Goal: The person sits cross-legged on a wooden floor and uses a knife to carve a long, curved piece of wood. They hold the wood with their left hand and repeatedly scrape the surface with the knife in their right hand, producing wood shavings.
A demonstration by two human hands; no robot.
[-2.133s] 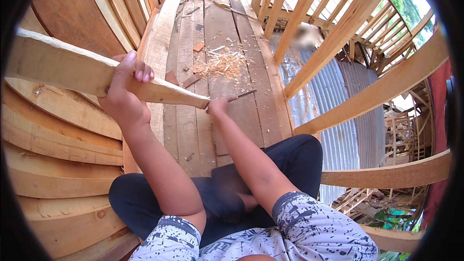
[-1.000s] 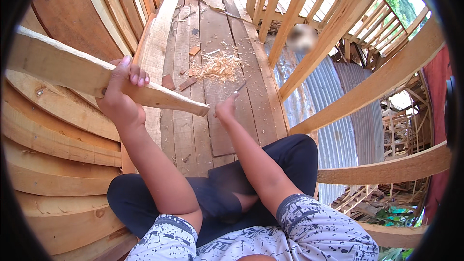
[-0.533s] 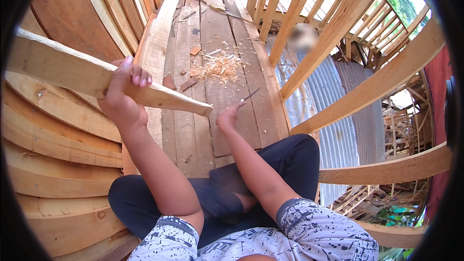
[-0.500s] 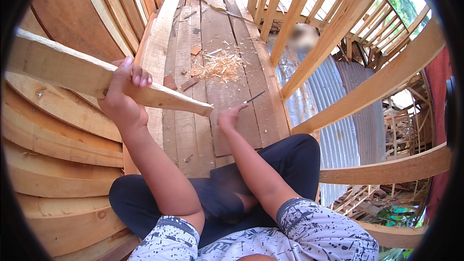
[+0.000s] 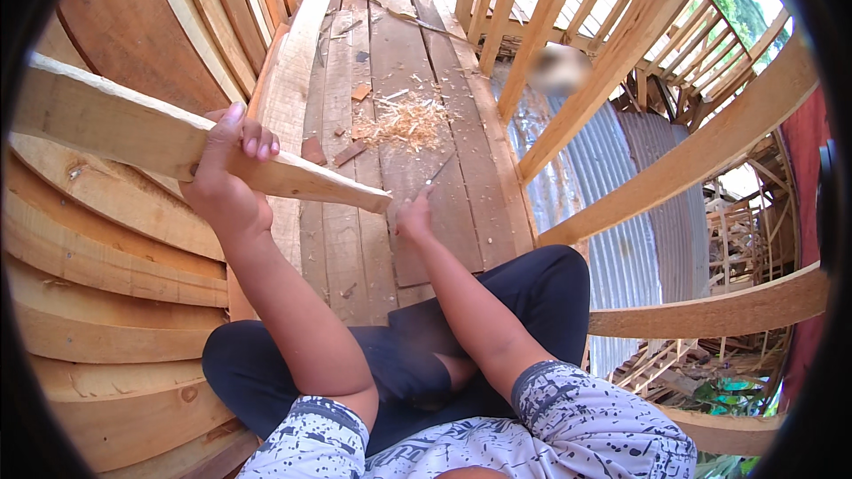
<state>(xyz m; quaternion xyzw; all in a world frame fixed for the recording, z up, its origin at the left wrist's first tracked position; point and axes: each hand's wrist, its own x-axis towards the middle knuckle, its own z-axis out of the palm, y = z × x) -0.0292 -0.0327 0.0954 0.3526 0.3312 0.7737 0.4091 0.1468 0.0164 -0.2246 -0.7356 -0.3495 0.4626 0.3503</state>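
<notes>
The tapered plank [image 5: 177,146] is pale cream-yellow with a faint darker grain. The curved boards [image 5: 106,257] behind it run from honey-tan to a warmer reddish brown higher up. The floor planks [image 5: 390,80] are weathered grey-brown, and the heap of shavings [image 5: 406,120] near their far end is light straw-gold. A small offcut [image 5: 360,91] on the floor's far part is orange-tan. The railing slats [image 5: 621,44] are fresh yellow-tan. The corrugated sheet [image 5: 621,168] beyond the floor's right edge is silvery grey with ribbed stripes. The trousers [image 5: 532,293] are dark navy; the shirt [image 5: 577,426] is grey-white with a black speckled print.
</notes>
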